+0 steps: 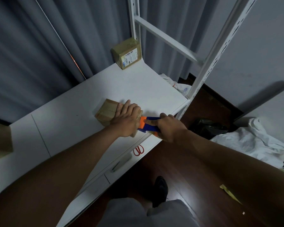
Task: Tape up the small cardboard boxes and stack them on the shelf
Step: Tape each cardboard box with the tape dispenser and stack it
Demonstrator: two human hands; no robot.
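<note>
**Left hand laid flat on box while tape dispenser was gripped by the right**

Left hand [127, 120] was seen spread over the top of a small cardboard box [107, 112], its fingers fairly straight and pressed down on the cardboard, with the thumb held out toward the far side. The box was set on the white shelf board [64, 122], close to the front edge, and bands of tape were visible across its uncovered end. The right hand [169, 126] was wrapped around the handle of a blue and orange tape dispenser [147, 124], the orange nose of which was held against the near right corner of the box, just beside the left hand.

A second cardboard box [127, 54], bearing a printed label, was stood at the far corner of the same shelf board, against a white upright post [134, 17]. Red-handled scissors [138, 150] were seen on a lower white surface beneath the front edge. Grey curtains [39, 46] were hung behind the shelving, and crumpled white sheeting [256, 141] was spread on the dark floor to the right.
</note>
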